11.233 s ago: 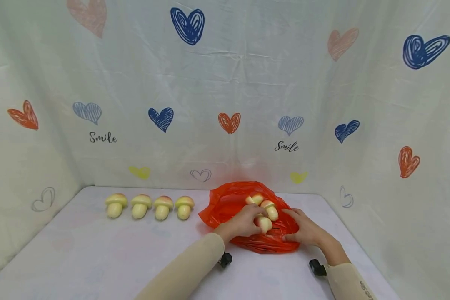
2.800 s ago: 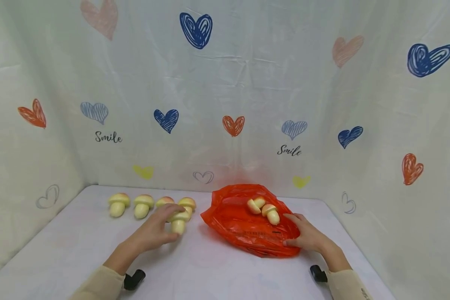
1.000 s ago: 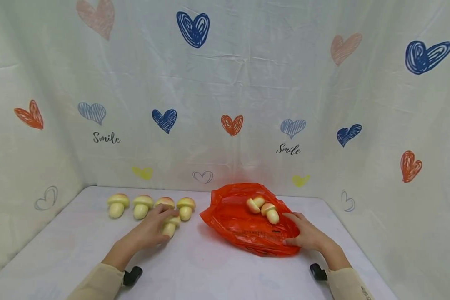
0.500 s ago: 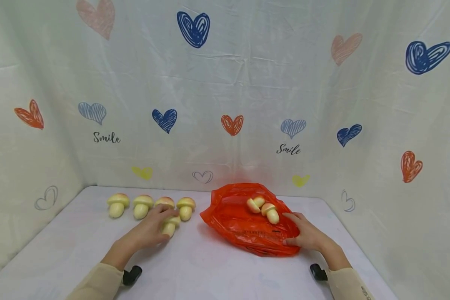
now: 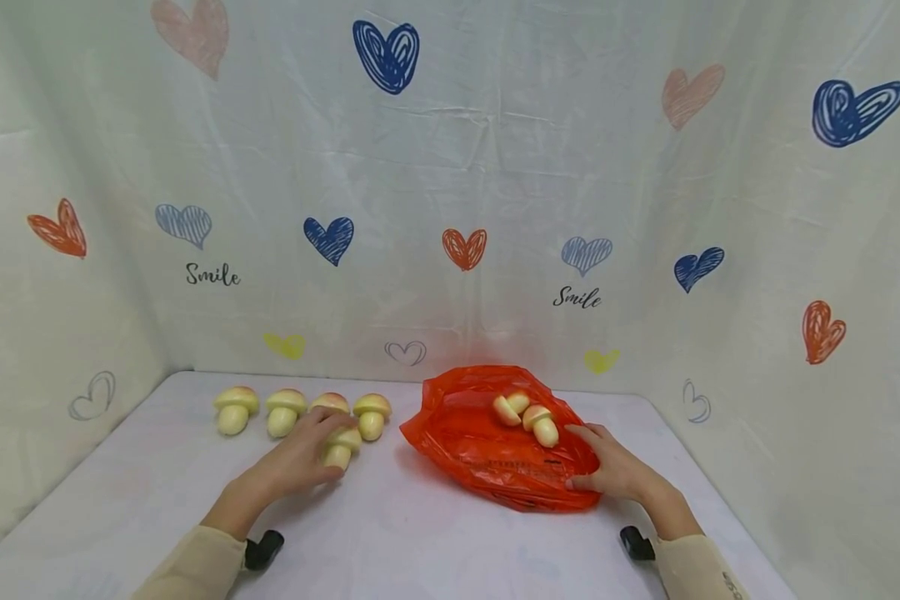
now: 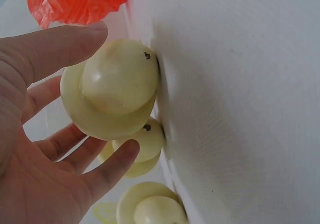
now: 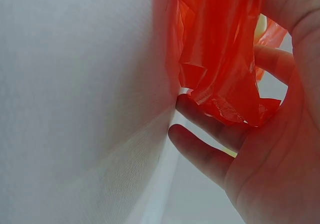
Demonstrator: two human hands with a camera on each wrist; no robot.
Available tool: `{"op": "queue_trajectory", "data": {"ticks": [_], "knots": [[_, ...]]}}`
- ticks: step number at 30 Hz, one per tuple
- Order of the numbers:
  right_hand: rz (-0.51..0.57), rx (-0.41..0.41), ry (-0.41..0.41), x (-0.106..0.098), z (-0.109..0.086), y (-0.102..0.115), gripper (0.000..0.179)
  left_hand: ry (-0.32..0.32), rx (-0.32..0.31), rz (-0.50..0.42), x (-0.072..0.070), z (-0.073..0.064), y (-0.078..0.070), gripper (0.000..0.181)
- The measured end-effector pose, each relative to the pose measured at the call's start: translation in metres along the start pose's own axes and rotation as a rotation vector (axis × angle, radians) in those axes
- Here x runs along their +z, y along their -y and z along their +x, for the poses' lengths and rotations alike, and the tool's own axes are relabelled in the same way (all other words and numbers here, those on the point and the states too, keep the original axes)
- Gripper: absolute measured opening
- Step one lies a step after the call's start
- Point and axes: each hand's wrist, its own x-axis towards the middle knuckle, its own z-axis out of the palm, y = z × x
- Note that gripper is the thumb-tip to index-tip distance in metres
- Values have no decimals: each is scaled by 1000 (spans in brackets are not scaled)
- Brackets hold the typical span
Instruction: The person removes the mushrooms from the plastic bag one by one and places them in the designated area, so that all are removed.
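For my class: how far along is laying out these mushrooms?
Probably past halfway, going by what shows. Done: four mushrooms lie in a row on the table. In hand: a fifth mushroom, in front of them, has the left hand around it; whether gripped, I can't tell. Remaining: two mushrooms on or in the red plastic bag, its edge in the right hand.

The white counter (image 5: pixel 420 558) bears a row of four yellow-and-cream mushrooms (image 5: pixel 285 410) toward its back left, a fifth mushroom (image 5: pixel 340 448) just in front of them, and a crumpled red plastic bag (image 5: pixel 465 450) lying open to their right.
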Motion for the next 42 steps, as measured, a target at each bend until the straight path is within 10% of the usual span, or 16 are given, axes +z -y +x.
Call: {"op": "queue_trajectory", "data": {"ticks": [14,42], "knots": [[-2,-6,1,-1,1,1,87,-100,78,-34,-11,2,-9,50],[2,27,5,0,1,2,87,-100,175,-39,-3,5,-55,53]]}}
